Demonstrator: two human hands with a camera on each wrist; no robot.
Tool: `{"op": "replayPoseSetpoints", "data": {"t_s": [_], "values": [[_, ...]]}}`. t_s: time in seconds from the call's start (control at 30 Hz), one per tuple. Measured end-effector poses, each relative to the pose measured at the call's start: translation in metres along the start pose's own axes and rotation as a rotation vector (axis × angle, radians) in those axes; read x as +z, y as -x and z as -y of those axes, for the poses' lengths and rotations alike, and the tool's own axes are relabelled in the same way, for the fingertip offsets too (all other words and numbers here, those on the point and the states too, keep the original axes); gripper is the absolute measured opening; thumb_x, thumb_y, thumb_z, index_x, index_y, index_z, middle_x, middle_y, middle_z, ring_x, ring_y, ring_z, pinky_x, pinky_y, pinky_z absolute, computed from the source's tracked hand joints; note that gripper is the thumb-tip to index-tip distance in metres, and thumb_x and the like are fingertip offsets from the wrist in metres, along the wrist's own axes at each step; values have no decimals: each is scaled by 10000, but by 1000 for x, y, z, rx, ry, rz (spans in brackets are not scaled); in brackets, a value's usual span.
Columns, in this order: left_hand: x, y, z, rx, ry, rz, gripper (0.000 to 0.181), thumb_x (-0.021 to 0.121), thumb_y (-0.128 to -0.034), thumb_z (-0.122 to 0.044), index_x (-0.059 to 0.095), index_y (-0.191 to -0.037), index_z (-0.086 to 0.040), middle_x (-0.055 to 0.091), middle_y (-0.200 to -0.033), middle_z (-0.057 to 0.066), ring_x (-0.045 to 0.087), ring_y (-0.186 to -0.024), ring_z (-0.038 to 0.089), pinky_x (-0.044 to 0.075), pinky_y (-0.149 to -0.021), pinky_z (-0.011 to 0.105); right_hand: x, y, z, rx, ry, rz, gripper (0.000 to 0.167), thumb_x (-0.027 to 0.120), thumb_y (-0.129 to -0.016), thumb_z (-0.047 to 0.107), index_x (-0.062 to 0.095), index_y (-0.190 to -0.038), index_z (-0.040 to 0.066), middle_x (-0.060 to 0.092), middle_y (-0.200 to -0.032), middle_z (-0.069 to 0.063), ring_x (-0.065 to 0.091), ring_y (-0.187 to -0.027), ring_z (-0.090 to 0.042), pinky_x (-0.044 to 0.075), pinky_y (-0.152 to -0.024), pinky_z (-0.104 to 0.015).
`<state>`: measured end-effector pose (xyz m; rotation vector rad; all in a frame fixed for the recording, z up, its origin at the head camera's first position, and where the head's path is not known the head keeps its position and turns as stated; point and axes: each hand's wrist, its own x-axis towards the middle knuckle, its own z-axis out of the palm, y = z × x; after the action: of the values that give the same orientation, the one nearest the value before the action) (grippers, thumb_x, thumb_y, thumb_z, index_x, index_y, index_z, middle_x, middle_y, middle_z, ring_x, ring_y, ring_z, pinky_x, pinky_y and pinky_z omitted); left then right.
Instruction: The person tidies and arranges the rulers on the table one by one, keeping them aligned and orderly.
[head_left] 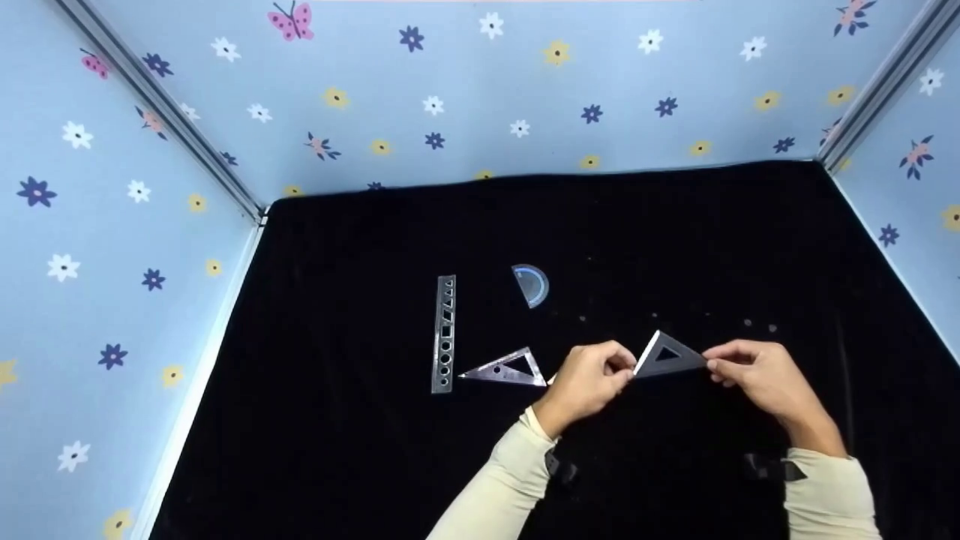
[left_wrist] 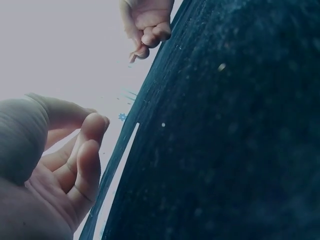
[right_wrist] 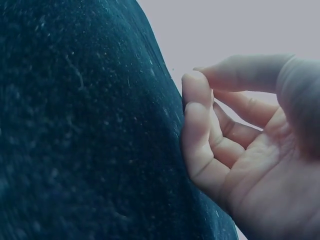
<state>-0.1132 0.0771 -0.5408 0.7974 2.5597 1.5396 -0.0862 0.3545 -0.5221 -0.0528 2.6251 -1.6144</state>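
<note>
A clear triangular set square (head_left: pixel 681 365) with a triangular cutout is held between both hands in the head view. My left hand (head_left: pixel 589 381) pinches its left corner between thumb and fingers. At its right corner, my right hand (head_left: pixel 757 375) pinches the tip. In the left wrist view the left hand (left_wrist: pixel 67 160) has thumb and index tips together, and the right wrist view shows the same pinch in the right hand (right_wrist: pixel 235 135). The set square itself is hard to make out in both wrist views. A second set square (head_left: pixel 491 371) lies left of the left hand.
A clear ruler (head_left: pixel 438 337) with a row of cutout shapes lies at the left. Farther back rests a small protractor (head_left: pixel 531 286) with a blue arc. Black cloth (head_left: pixel 337 435) covers the table, and flower-patterned panels (head_left: pixel 480 82) stand around it.
</note>
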Motion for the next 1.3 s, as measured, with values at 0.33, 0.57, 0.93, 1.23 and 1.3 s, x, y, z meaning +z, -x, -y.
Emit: {"op": "replayPoseSetpoints", "data": {"t_s": [0.33,0.57,0.93,1.23,1.3], "values": [[0,1,1,31,-56,35,118,765,-853,-131,746,-969,-140,730,-879,-106,510,-616,-97,445,-611,80,1,-2,-2,42,27,-35,152,711,-891,10,728,-1006,-88,722,-783,-119,674,-654,-125,564,-590,-266],[1,2,0,-17,-17,48,134,706,-883,-92,744,-1007,-125,739,-897,-96,543,-539,-117,478,-571,96,0,-2,-2,71,64,-46,162,707,-900,31,731,-1014,-81,728,-798,-118,669,-649,-114,556,-577,-261],[2,3,-2,-111,77,96,198,586,-931,-19,728,-1049,-92,733,-920,-49,560,-458,-25,505,-492,175,-2,-1,-1,96,86,-17,166,715,-883,32,733,-1007,-78,720,-777,-118,656,-637,-127,543,-562,-272],[-1,4,-3,-126,73,129,227,547,-941,-25,727,-1065,-86,743,-865,-46,570,-423,0,501,-483,184,-6,3,1,111,120,54,194,738,-898,94,735,-1014,-62,705,-768,-115,639,-641,-144,541,-581,-271],[-2,4,-3,-121,64,136,231,543,-941,-28,727,-1067,-87,742,-831,-44,567,-417,0,496,-487,179,-6,3,1,115,129,65,188,736,-898,92,735,-1007,-60,703,-767,-112,639,-642,-143,541,-580,-271]]}}
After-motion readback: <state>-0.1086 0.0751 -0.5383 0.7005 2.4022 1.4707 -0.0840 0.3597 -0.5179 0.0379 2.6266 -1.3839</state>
